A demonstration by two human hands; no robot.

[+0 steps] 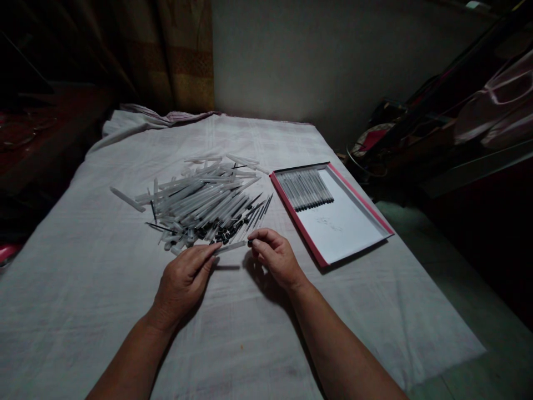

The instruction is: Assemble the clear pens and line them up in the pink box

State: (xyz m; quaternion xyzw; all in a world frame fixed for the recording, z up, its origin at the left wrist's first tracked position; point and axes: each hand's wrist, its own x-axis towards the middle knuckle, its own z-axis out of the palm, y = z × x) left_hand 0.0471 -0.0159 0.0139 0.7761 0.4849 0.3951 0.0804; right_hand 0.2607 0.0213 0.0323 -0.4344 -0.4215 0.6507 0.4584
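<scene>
Both of my hands hold one clear pen barrel [231,246] just above the white cloth. My left hand [185,278] pinches its left end with closed fingers. My right hand [275,256] is closed on its right end, where a small black tip [250,243] shows. Right behind my hands lies a loose heap of clear pen barrels, black refills and black caps [204,203]. To the right of the heap sits a shallow red-edged box [377,214] with a row of assembled pens [306,189] lined up in its far end.
A white cloth [125,311] covers the surface and ends at the right edge, where a greenish floor [466,311] shows. A single stray barrel [127,199] lies left of the heap. Dark furniture and clutter stand at the right, a curtain at the back left.
</scene>
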